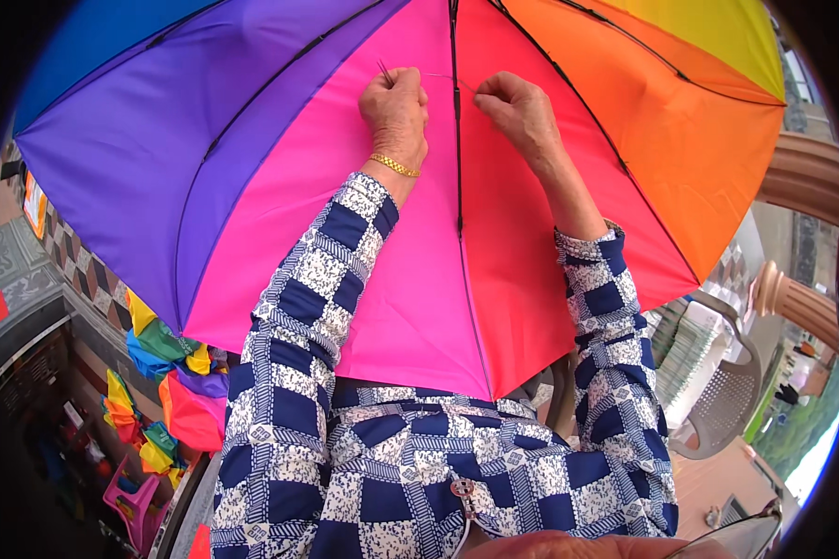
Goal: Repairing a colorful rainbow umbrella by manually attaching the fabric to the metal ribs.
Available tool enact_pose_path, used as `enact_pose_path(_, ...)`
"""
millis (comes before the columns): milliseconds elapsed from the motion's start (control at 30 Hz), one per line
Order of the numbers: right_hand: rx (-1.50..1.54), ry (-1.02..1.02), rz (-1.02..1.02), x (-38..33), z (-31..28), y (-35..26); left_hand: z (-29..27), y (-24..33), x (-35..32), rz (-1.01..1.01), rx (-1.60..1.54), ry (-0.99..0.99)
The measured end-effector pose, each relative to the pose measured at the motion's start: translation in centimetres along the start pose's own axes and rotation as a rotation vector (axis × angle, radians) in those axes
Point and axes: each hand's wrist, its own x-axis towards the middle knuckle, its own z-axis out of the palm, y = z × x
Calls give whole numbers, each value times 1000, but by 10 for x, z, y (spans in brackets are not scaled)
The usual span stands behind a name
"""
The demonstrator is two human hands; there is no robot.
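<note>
A large open rainbow umbrella (280, 177) fills the upper view, its panels blue, purple, pink, red, orange and yellow, with black ribs (458, 149) on the inside. My left hand (396, 107), with a gold bracelet on the wrist, pinches a thin needle (384, 70) against the pink panel beside the central rib. My right hand (520, 110) is closed on the red panel just right of that rib, pinching a fine thread (443, 76) that runs between the two hands. Both sleeves are a blue and white checked pattern.
Several folded rainbow umbrellas (172, 391) lie heaped at the lower left, near a pink plastic stool (135, 503). A grey plastic chair (727, 401) stands at the right, beside terracotta pillars (797, 303). A tiled wall (75, 270) runs along the left.
</note>
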Motion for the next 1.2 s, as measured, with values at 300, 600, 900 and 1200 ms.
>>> enact_pose_path(300, 50, -80, 7, -8, -4, 3, 0, 1, -2, 42, 14, -17)
enact_pose_path(600, 83, -86, 19, -11, -1, 3, 3, 0, -4, 41, 47, -18)
enact_pose_path(900, 78, -52, 27, -13, 1, 3, 4, -2, -6, 50, 99, -4)
enact_pose_path(1200, 183, -94, 21, -13, 0, 1, 5, -4, -5, 59, 159, -77)
